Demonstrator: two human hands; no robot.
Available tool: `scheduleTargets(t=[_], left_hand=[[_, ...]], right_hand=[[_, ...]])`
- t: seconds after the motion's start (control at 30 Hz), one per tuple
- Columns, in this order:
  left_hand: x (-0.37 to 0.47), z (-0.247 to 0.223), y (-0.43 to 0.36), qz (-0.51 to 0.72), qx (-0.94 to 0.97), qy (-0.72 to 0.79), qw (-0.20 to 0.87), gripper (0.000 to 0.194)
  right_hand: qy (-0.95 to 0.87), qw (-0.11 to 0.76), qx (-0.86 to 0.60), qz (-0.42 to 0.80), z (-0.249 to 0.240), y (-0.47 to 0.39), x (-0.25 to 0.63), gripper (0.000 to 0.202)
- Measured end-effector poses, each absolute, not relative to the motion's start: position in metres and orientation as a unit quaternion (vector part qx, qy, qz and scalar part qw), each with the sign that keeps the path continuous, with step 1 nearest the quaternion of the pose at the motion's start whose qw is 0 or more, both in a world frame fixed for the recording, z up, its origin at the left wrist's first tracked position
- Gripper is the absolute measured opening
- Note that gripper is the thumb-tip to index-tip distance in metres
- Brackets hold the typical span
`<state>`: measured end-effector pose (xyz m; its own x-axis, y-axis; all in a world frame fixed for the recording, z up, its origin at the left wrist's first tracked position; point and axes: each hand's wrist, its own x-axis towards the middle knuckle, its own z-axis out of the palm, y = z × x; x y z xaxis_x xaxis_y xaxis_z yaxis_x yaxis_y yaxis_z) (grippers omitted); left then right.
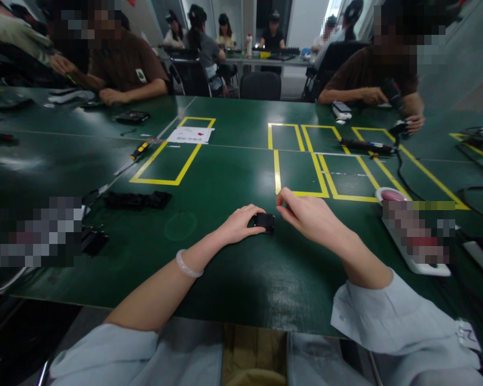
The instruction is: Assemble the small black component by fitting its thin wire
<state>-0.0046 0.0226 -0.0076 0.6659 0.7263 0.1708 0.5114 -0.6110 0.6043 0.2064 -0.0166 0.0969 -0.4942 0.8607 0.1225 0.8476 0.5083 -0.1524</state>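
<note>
Grasped item: small black rectangular block (264, 221), held by the left hand (238, 225) with thumb and fingers closed around its left end; it rests on the dark green table top (233, 279), near the middle of the near edge.

Right hand (306, 214): holding nothing, fingers loosely extended and pointing left, fingertips just above and beside the block's right end (contact cannot be told from this view).

Left wrist: pale translucent bangle (187, 265). Both forearms emerge from light grey-blue sleeves (386, 316).

Table markings: yellow tape rectangle (173, 155) to the far left of the hands, with a white paper card (190, 134) at its far end; a group of yellow tape boxes (306, 161) just beyond the right hand.

Other items on the table:
- yellow-and-black handled screwdriver (139, 153), lying diagonally beside the left tape rectangle;
- flat black moulded parts (139, 200), well to the left of the left hand;
- white tray with a pink round object (392, 195), right of the right hand (partly blurred out);
- long black tool with cable (366, 146), inside the far right tape box.

Persons: two seated across the table in brown shirts, one at far left (124, 69), one at far right (370, 75), each with hands on small dark objects. Further people sit at a table in the background.
</note>
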Motion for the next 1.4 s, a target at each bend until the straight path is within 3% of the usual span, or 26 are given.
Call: scheduleTargets(t=[1.4], left_hand=[[-0.0059,-0.0095,0.0228,0.215,0.87,0.353,0.267,0.035]], right_hand=[[-0.871,0.097,-0.479,0.045,0.0976,-0.0187,0.2035,0.016]])
